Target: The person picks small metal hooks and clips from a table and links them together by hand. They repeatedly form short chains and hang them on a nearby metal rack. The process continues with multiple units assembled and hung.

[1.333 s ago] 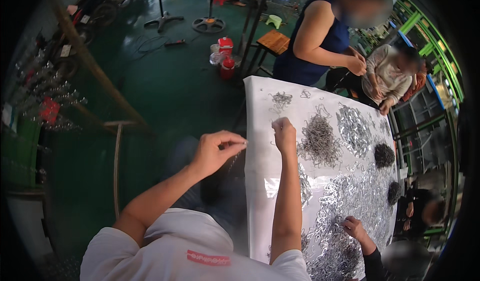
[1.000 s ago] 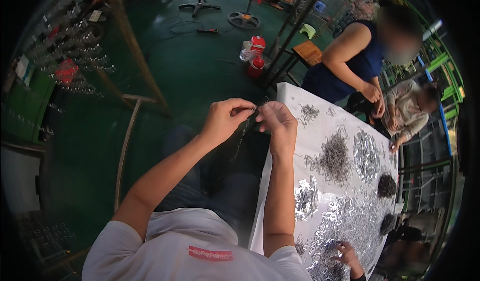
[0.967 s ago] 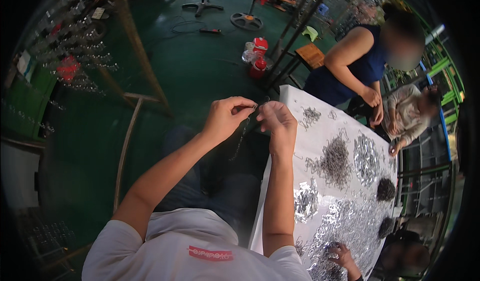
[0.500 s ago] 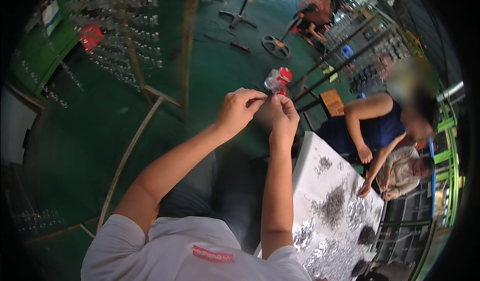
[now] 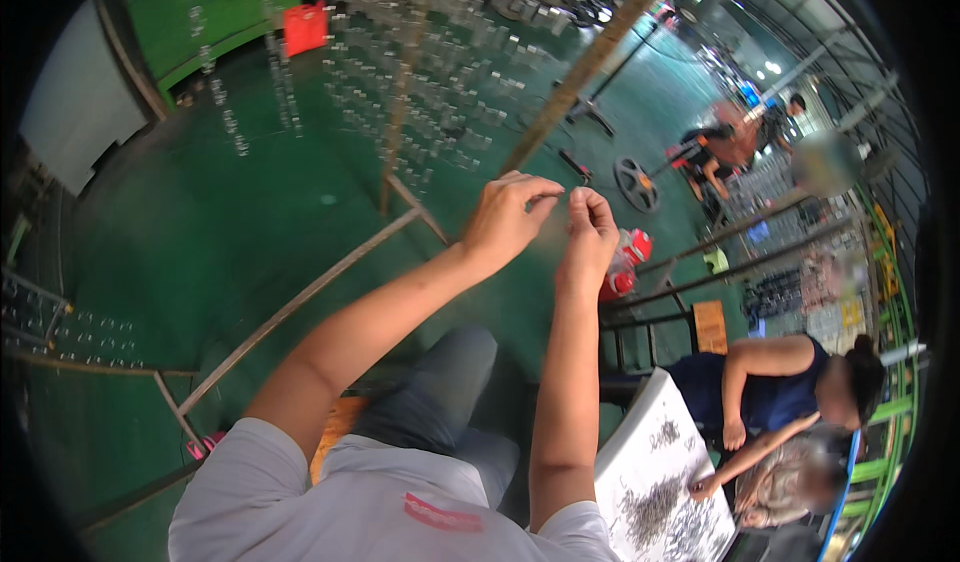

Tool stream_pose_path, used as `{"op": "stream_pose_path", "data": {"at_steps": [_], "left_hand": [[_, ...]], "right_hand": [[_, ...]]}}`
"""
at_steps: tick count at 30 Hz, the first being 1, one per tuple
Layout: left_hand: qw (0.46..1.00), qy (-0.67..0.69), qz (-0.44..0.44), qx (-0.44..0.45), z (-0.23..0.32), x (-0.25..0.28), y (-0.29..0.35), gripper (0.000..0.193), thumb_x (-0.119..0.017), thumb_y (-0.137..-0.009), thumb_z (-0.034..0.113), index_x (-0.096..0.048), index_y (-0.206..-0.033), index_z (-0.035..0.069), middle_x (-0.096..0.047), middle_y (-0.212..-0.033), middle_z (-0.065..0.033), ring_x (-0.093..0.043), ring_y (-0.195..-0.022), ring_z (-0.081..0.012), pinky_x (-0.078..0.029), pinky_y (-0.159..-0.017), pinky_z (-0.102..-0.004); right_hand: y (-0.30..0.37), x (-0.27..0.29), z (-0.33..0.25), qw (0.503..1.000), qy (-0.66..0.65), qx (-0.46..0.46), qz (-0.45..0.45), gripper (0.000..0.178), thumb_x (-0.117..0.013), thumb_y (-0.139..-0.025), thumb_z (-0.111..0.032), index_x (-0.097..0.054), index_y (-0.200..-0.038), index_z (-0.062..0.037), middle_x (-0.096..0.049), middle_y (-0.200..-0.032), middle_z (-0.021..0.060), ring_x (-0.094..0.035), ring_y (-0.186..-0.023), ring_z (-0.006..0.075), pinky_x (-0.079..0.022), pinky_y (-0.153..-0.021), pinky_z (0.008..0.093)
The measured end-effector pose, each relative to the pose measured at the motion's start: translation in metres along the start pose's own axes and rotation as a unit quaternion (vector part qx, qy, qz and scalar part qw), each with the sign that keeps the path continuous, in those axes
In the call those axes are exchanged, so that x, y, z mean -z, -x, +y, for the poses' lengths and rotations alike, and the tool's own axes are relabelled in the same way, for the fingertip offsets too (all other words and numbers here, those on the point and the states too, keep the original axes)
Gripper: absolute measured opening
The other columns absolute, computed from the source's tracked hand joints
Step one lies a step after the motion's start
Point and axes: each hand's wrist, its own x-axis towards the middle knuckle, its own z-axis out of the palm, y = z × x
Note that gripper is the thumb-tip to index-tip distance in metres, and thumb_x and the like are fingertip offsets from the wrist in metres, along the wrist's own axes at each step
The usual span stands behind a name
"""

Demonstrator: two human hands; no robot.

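Both my arms reach out ahead, hands raised close together above the green floor. My left hand is closed, its thumb and index finger pinched at the tips. Just beside it, my right hand is also closed in a pinch. Whatever is between the fingertips is too small to make out. Lower right, a white-topped table carries a heap of small metal pieces and a smaller pile. A co-worker's hand reaches to the heap.
Rows of small shiny parts hang ahead, near a brown post and a low rail. A red container is by a green cabinet. Red-capped bottles and a wooden stool stand to the right.
My view has turned left, so the table sits lower and the hanging parts show more fully. Both hands stay pinched close together, with a slightly wider gap between their fingertips.
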Motion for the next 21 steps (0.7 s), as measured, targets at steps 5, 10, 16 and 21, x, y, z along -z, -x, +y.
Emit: {"op": "stream_pose_path", "data": {"at_steps": [5, 10, 16, 21], "left_hand": [[0.989, -0.126, 0.046, -0.061, -0.005, 0.05, -0.004, 0.029, -0.068, -0.079, -0.002, -0.067, -0.107, 0.005, -0.07, -0.089, -0.0093, -0.064, -0.082, -0.0252, -0.052, -0.069, -0.0362], [0.972, -0.201, 0.097, -0.072, 0.008, 0.103, -0.008, 0.035, -0.068, -0.077, 0.002, -0.061, -0.111, 0.007, -0.068, -0.088, -0.0076, -0.061, -0.086, -0.027, -0.048, -0.076, -0.0393], [0.954, -0.213, 0.211, -0.004, -0.016, 0.164, 0.049, 0.031, -0.068, -0.082, 0.006, -0.062, -0.113, 0.008, -0.067, -0.101, -0.0086, -0.061, -0.092, -0.027, -0.049, -0.08, -0.0366], [0.929, -0.314, 0.052, 0.19, -0.095, 0.179, 0.225, 0.022, -0.063, -0.083, 0.008, -0.062, -0.105, 0.008, -0.064, -0.107, -0.0088, -0.056, -0.102, -0.0315, -0.045, -0.086, -0.0446]], "right_hand": [[0.008, -0.059, 0.005, 0.995, -0.074, 0.017, -0.057, 0.013, -0.066, -0.091, -0.015, -0.063, -0.095, -0.0022, -0.058, -0.082, -0.0033, -0.045, -0.071, 0.0032, -0.034, -0.061, 0.0198], [0.02, -0.112, -0.006, 0.984, -0.107, 0.022, -0.139, 0.011, -0.065, -0.091, -0.015, -0.064, -0.095, -0.0044, -0.056, -0.079, -0.0049, -0.042, -0.067, 0.0026, -0.031, -0.058, 0.019], [0.019, -0.179, -0.044, 0.968, -0.097, 0.046, -0.228, 0.014, -0.066, -0.091, -0.018, -0.064, -0.097, -0.0061, -0.056, -0.079, -0.005, -0.044, -0.067, 0.0042, -0.034, -0.058, 0.02], [0.001, -0.231, -0.096, 0.956, -0.078, 0.085, -0.271, 0.016, -0.066, -0.091, -0.02, -0.065, -0.098, -0.0066, -0.057, -0.078, -0.0031, -0.048, -0.07, 0.0056, -0.037, -0.06, 0.0209]]}}
